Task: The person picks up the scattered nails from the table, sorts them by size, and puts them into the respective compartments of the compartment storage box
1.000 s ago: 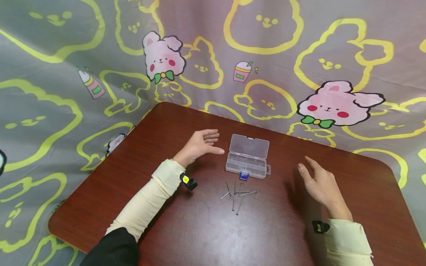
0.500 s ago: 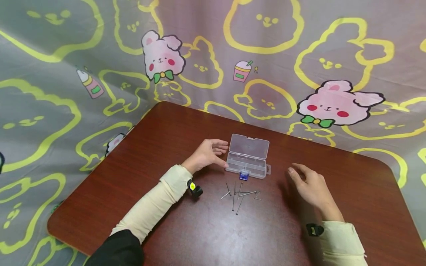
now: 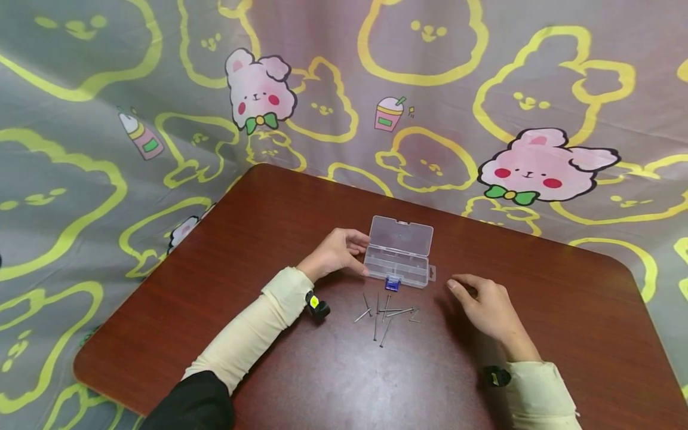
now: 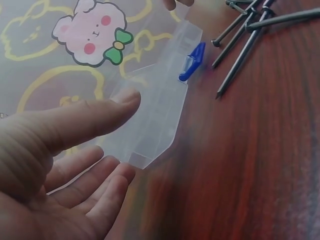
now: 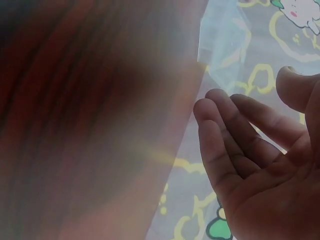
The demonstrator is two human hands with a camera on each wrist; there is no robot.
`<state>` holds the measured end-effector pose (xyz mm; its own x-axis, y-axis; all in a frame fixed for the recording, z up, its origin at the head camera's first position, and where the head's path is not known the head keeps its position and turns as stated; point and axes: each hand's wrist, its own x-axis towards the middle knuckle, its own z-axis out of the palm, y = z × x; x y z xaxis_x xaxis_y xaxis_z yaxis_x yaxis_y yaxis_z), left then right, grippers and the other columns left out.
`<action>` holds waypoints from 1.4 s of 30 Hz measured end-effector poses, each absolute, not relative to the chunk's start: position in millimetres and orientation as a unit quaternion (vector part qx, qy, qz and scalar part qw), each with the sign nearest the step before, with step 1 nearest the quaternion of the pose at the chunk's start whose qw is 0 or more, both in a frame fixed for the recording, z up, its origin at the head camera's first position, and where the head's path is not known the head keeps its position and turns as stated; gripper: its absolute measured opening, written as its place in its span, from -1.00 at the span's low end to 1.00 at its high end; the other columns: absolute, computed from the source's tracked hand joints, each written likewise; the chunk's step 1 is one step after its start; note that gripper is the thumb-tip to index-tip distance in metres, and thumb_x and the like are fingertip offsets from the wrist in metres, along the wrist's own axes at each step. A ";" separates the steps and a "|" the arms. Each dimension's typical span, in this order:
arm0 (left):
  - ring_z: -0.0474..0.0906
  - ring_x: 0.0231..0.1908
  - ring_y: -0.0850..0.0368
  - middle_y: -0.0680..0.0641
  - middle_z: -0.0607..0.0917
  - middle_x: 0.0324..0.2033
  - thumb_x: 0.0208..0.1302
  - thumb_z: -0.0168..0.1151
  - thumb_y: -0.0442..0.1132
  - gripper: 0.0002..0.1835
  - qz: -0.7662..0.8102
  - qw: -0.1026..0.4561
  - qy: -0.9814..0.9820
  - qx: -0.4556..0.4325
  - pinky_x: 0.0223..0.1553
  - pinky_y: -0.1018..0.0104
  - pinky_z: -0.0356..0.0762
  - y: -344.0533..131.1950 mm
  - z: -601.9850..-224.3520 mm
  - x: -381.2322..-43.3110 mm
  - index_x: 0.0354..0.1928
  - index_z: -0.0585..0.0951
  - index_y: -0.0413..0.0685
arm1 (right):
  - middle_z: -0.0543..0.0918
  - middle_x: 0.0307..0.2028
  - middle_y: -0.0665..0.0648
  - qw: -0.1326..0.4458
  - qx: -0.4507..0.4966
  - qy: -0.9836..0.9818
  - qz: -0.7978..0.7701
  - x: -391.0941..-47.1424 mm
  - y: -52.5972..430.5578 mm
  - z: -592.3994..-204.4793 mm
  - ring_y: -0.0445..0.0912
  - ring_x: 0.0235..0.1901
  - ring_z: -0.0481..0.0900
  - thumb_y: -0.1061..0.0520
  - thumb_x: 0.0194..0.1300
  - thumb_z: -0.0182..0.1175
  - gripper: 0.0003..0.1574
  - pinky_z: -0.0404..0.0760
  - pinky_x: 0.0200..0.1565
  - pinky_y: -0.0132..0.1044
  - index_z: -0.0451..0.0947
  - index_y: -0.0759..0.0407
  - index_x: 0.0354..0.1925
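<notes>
A clear plastic compartment box stands on the table with its lid raised toward the back and a blue latch at its front. My left hand is at the box's left end, thumb by the front corner and relaxed fingers along the side; in the left wrist view the thumb overlaps the box. Several nails lie loosely scattered in front of the box. To the right of them, my right hand hovers with loosely bent fingers and nothing held.
The brown wooden table has rounded corners. Behind and to the left of it hangs a grey curtain with cartoon prints. A hanging tab juts from the box's right end.
My left hand has moved right and slightly nearer, up to the box's left end. My right hand has come left toward the box and nails. Box and nails have stayed put.
</notes>
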<state>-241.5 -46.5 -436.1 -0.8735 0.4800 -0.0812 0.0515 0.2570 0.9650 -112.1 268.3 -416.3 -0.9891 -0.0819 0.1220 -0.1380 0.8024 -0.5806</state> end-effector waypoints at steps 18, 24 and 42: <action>0.62 -0.03 -0.04 -0.16 0.71 -0.03 -0.20 0.72 -0.35 -0.30 0.559 0.160 0.799 0.154 -0.06 0.26 0.63 -39.4 -441.1 -247.8 0.10 0.65 -0.27 | 0.75 -0.21 0.10 0.045 0.086 -0.946 0.308 -112.5 245.1 -419.1 0.04 -0.15 0.68 0.11 0.37 0.34 -0.79 0.62 -0.12 0.04 0.75 0.22 -0.13; 0.62 -0.01 -0.02 -0.14 0.70 0.00 -0.29 0.72 -0.46 -0.26 0.557 0.156 0.800 0.156 0.01 0.25 0.61 -37.6 -439.7 -247.5 0.10 0.66 -0.26 | 0.75 -0.24 0.07 0.049 0.104 -0.944 0.309 -114.2 240.3 -420.1 0.02 -0.17 0.69 0.16 0.30 0.39 -0.84 0.64 -0.12 0.04 0.76 0.21 -0.18; 0.62 -0.04 0.00 -0.12 0.71 -0.03 -0.32 0.71 -0.48 -0.22 0.526 0.167 0.820 0.154 -0.02 0.30 0.61 -34.5 -438.9 -247.6 0.12 0.66 -0.23 | 0.69 -0.43 -0.13 0.000 0.158 -0.943 0.292 -120.6 219.9 -430.9 -0.26 -0.45 0.56 0.28 0.19 0.44 -0.90 0.57 -0.38 -0.27 0.77 0.08 -0.34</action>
<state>-247.6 -34.5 -438.9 -0.8968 0.4279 -0.1129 0.0760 0.4001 0.9133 -120.6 219.9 -430.9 -0.9498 -0.2990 0.0921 -0.2987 0.7791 -0.5512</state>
